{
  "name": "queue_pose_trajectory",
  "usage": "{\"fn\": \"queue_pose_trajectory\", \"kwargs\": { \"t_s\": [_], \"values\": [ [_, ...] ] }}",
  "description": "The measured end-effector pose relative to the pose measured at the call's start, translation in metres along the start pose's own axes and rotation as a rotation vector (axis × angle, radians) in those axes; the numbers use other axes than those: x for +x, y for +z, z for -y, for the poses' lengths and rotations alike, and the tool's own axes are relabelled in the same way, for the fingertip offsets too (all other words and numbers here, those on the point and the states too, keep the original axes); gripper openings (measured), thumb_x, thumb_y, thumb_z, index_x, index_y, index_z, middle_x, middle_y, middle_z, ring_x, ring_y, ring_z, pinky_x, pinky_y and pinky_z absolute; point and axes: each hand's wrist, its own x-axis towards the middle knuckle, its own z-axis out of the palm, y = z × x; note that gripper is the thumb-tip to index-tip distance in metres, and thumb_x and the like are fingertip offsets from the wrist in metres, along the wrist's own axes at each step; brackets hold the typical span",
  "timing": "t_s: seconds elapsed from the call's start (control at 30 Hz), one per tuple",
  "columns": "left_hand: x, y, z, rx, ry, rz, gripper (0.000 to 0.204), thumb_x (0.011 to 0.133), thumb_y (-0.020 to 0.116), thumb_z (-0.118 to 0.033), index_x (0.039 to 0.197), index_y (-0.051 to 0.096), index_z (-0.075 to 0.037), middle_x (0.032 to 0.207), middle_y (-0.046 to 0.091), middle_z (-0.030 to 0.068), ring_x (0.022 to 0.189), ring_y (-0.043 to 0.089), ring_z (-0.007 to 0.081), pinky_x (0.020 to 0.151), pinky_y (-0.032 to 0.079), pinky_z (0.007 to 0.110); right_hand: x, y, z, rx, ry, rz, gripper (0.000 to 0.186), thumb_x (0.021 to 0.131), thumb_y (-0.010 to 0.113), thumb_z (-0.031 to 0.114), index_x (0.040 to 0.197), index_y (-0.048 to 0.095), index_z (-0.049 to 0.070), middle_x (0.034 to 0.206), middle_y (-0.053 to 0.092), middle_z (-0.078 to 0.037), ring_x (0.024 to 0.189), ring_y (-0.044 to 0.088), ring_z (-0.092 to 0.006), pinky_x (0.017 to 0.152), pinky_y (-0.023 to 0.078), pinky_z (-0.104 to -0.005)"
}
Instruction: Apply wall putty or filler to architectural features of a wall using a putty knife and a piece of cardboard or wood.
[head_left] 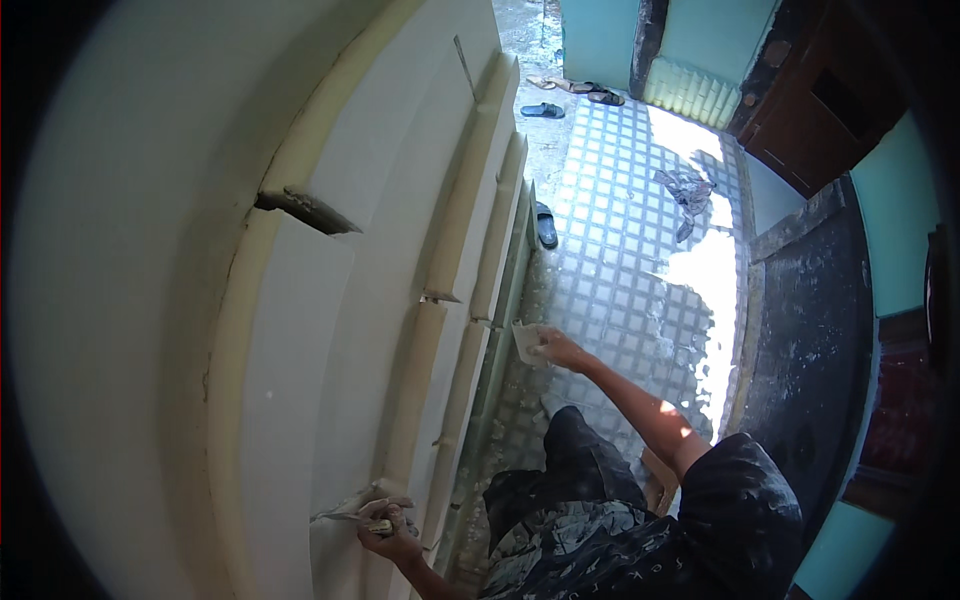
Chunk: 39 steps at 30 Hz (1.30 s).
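Note:
My left hand (pixel 392 538) is closed around the handle of a putty knife (pixel 350 508), whose blade is smeared with pale paste. It is held close to the white panel surface at the lower left; I cannot tell whether the blade touches it. Farther forward, my right hand (pixel 552 347) grips a pale, flat, roughly rectangular spreader (pixel 528 342) by its edge. The spreader is beside the lowest stepped ledge (pixel 510 240). Along my left run white stepped panels (pixel 290 330) with cream rounded edges. A dark open joint (pixel 308 212) splits the largest one.
Grey-and-white tiled floor (pixel 610 220) lies to the right, with a crumpled cloth (pixel 688 200) on it. Dark slippers (pixel 546 226) stand near the ledges; more footwear (pixel 604 97) is at the far end. A radiator (pixel 690 92) and brown door (pixel 830 90) are beyond.

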Motion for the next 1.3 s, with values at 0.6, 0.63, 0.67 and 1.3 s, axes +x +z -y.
{"fn": "queue_pose_trajectory", "kwargs": {
  "t_s": [0.6,0.63,0.67,1.3],
  "values": [
    [-0.015,0.005,0.01,-0.002,-0.084,-0.317,0.013,0.081,0.058,-0.002,0.089,0.048,-0.004,0.061,0.052,0.007,0.047,0.05,0.015,0.044,0.045,0.027,0.268,-0.089,0.064,-0.178,-0.103,-0.724,0.038,0.082,0.056,0.007,0.12,0.056,0.007,0.098,0.067,-0.014,0.088,0.065,-0.0237,0.076,0.051,-0.0349],
    [-0.012,0.006,0.017,-0.008,-0.055,-0.289,0.015,0.082,0.061,-0.007,0.089,0.048,-0.004,0.06,0.053,0.008,0.047,0.052,0.0167,0.045,0.045,0.027,0.278,-0.094,0.056,-0.189,-0.138,-0.853,0.035,0.076,0.047,0.0,0.107,0.064,0.006,0.087,0.066,-0.008,0.071,0.059,-0.015,0.059,0.048,-0.0319],
    [-0.012,0.006,0.018,-0.009,-0.024,-0.272,0.018,0.082,0.063,-0.013,0.089,0.049,-0.004,0.058,0.053,0.009,0.047,0.054,0.0183,0.045,0.044,0.028,0.28,-0.093,0.054,-0.191,-0.144,-0.844,0.035,0.076,0.047,0.0,0.107,0.064,0.006,0.087,0.066,-0.008,0.071,0.059,-0.015,0.059,0.048,-0.0319],
    [-0.011,0.008,0.004,-0.108,-0.132,-0.238,0.021,0.08,0.065,-0.009,0.09,0.048,-0.005,0.058,0.052,0.0072,0.046,0.054,0.0165,0.04,0.041,0.026,-0.032,0.139,-0.01,-0.32,-0.4,0.456,0.031,0.081,0.061,0.009,0.112,0.065,0.009,0.09,0.066,-0.02,0.078,0.065,-0.0254,0.074,0.049,-0.0335]
  ]
}}
